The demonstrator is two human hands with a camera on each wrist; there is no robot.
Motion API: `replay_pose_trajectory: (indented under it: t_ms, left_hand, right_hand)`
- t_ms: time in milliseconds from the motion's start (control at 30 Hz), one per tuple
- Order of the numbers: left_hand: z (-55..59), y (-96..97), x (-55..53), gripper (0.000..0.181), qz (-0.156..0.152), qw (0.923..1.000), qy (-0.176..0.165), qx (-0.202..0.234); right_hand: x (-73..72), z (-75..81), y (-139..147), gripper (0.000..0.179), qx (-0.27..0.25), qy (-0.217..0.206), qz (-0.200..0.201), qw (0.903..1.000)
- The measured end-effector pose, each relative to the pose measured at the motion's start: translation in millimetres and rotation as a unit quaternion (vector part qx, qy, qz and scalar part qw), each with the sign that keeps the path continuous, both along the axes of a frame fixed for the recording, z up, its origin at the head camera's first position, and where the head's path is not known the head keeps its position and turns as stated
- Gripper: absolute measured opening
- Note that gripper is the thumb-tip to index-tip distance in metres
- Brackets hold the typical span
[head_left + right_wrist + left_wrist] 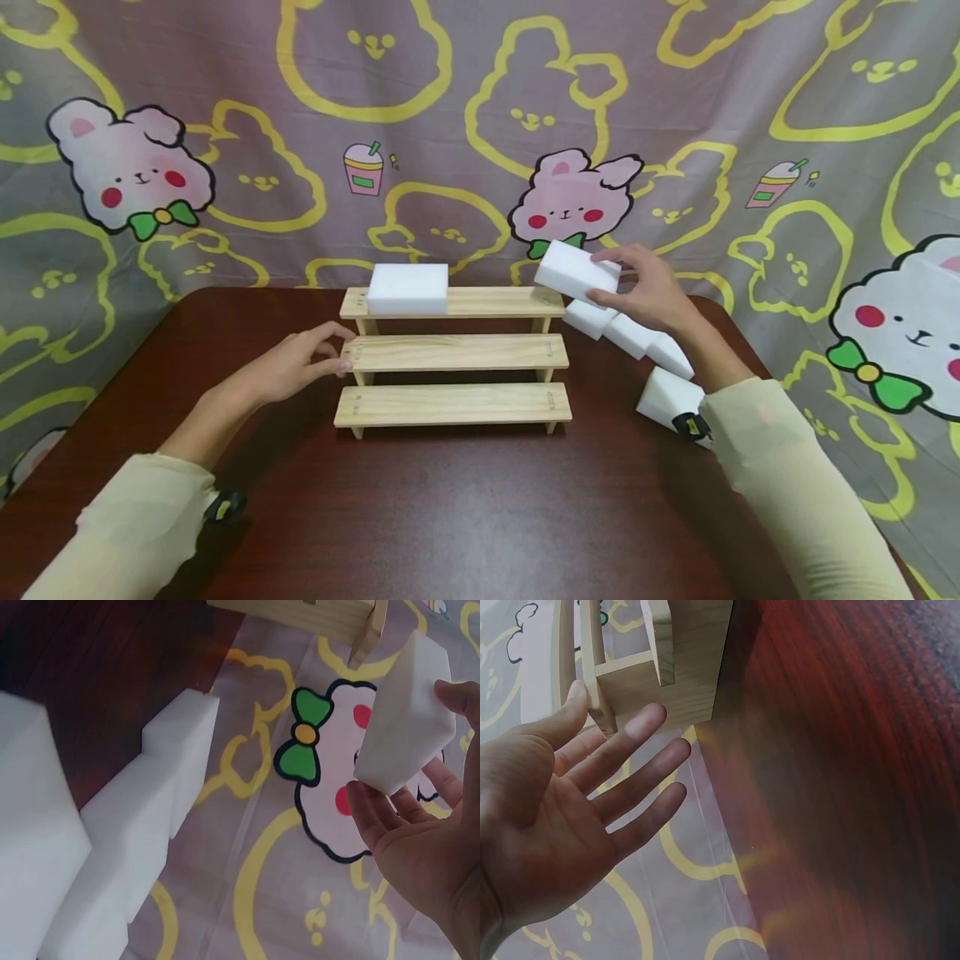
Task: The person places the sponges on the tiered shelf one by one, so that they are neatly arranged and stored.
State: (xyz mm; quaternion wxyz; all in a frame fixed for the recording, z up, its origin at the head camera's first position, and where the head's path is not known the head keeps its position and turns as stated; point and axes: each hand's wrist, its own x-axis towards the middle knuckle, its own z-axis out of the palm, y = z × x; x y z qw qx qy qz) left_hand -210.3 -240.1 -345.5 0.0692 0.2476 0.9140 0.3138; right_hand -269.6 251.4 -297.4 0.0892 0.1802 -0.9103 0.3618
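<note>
A three-tier wooden stand sits on the table. One white sponge block lies on the left part of its top step. My right hand grips another white sponge block, tilted, above the right end of the top step; in the right wrist view, thumb and fingers hold that block from opposite sides. At the left end of the middle step is my left hand, its thumb and fingertips touching the wood. The left wrist view shows the other fingers spread and fairly straight.
Several white sponge blocks form a slanting row right of the stand, partly under my right forearm. A nearer block is partly covered by the right wrist strap. The dark red table meets a patterned curtain behind.
</note>
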Motion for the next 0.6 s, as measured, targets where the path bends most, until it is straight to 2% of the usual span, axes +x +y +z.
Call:
replay_pose_trajectory:
  t_ms: [233,600]
  left_hand:
    - [0.7,1.0,1.2,0.042,0.014,0.9998,-0.003,-0.016]
    - [1.4,-3.9,0.0,0.046,0.016,0.9987,0.013,-0.047]
  right_hand:
    - [-2.3,-1.1,-12,0.051,-0.007,-0.005,0.019,0.9998]
    - [-4.9,1.9,-22,0.049,-0.019,0.015,0.042,0.9988]
